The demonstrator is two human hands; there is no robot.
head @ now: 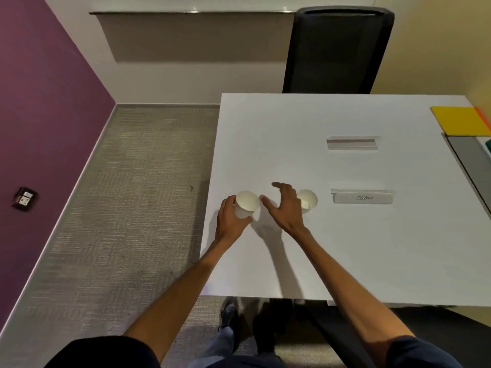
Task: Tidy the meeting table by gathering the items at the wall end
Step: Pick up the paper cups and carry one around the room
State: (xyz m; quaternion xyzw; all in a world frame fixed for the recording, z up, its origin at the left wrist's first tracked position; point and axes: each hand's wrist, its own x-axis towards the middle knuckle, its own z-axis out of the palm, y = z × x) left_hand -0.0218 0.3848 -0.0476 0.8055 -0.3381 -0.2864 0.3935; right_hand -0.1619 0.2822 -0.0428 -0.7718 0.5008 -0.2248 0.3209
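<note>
Left hand (229, 221) is gripping a white paper cup (247, 204) near the table's (345, 248) left edge; right hand (285, 208) is hovering fingers spread wide, holding nothing, partly hiding a second cup (309, 200) just right.

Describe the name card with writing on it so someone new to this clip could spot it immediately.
Start at the white table, then look just right of the two paper cups near the hands. The folded white name card lies there, nearest the right cup. Unlike the blank card farther toward the black chair, it carries handwritten lettering.
</note>
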